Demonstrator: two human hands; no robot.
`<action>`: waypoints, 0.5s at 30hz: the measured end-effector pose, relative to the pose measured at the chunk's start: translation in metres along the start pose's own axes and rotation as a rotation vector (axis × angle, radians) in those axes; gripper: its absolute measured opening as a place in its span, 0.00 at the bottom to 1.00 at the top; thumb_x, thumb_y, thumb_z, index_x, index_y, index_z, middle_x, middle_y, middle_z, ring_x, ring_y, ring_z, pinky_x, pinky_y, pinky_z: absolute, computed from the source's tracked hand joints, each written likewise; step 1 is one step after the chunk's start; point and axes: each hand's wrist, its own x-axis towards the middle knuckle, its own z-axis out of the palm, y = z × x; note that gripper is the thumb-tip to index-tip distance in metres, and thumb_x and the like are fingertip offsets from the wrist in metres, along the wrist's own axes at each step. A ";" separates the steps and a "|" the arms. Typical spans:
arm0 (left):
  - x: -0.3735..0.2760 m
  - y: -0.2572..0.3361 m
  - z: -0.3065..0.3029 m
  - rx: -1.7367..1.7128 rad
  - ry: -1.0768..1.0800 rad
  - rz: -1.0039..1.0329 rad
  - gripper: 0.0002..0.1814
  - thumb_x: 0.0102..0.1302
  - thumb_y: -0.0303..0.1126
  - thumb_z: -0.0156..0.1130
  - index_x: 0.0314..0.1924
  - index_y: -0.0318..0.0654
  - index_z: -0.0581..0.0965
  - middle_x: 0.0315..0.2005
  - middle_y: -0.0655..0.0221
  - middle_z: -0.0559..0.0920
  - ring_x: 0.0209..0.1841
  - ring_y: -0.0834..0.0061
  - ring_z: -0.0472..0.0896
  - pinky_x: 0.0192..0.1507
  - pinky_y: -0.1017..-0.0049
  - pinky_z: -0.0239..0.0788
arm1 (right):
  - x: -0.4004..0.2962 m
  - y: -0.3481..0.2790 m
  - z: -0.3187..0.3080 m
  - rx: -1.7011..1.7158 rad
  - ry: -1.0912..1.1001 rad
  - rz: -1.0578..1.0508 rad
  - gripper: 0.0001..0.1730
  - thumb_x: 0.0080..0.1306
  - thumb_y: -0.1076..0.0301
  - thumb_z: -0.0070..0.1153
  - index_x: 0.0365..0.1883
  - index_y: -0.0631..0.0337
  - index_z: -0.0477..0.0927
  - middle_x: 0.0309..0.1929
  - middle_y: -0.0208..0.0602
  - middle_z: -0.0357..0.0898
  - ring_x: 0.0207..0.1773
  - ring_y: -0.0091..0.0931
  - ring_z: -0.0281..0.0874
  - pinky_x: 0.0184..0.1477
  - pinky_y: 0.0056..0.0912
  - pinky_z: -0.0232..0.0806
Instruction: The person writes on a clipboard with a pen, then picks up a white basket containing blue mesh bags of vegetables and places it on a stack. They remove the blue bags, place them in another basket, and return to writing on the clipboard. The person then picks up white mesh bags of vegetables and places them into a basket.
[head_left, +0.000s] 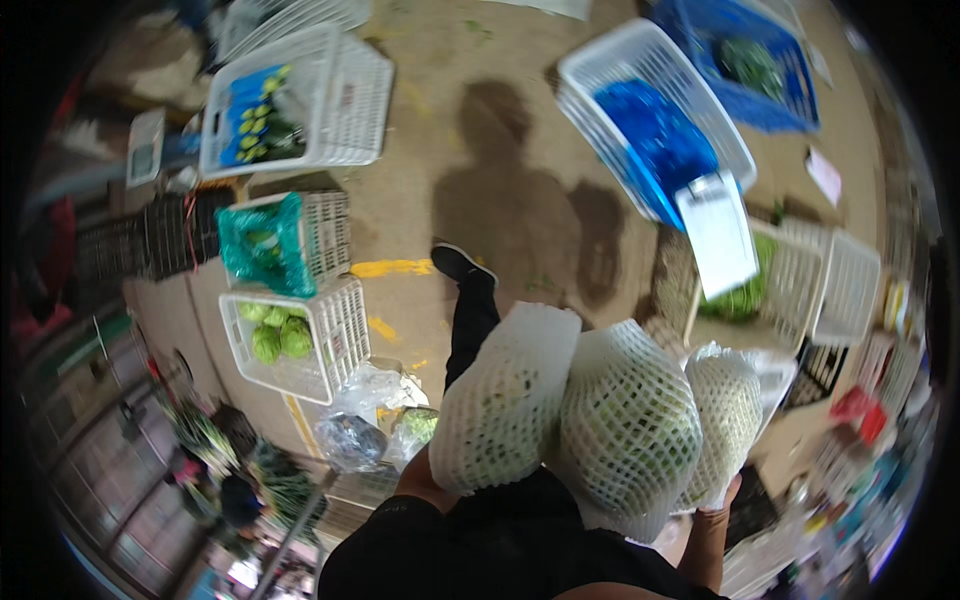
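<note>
Three pale green leafy vegetable heads in white foam net sleeves are held against my black top: a left netted head (499, 405), a middle netted head (630, 427) and a right netted head (720, 420). My right hand (732, 489) grips the lower outer side of the right one. My left forearm (426, 480) reaches under the left head, and the bundles hide my left hand. The exact kind of vegetable is unclear through the netting.
At left stand a white crate of round green cabbages (281, 334), a crate with a green bag (270, 244) and a crate of green vegetables (262, 124). At right are a crate with blue plastic (660, 135), a clipboard (718, 236) and a blue crate (802, 97).
</note>
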 end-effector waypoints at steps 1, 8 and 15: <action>0.003 0.020 -0.007 -0.058 -0.003 0.017 0.26 0.74 0.47 0.57 0.62 0.35 0.75 0.55 0.57 0.83 0.57 0.58 0.84 0.58 0.55 0.78 | 0.000 -0.015 0.038 -0.065 -0.032 -0.012 0.49 0.60 0.53 0.64 0.76 0.68 0.63 0.72 0.52 0.72 0.71 0.46 0.73 0.74 0.55 0.65; -0.015 0.083 -0.171 -0.428 0.225 -0.001 0.26 0.74 0.47 0.57 0.62 0.35 0.75 0.55 0.57 0.84 0.57 0.59 0.84 0.58 0.56 0.78 | 0.042 -0.011 0.311 -0.398 -0.236 -0.020 0.41 0.71 0.52 0.54 0.76 0.68 0.64 0.72 0.50 0.73 0.71 0.44 0.74 0.73 0.52 0.65; -0.020 0.093 -0.276 -0.705 0.414 -0.146 0.26 0.74 0.47 0.57 0.62 0.35 0.75 0.55 0.57 0.84 0.57 0.59 0.84 0.58 0.57 0.78 | 0.194 0.035 0.655 -0.618 -0.589 0.060 0.44 0.73 0.42 0.50 0.76 0.68 0.63 0.72 0.49 0.72 0.73 0.41 0.71 0.75 0.45 0.61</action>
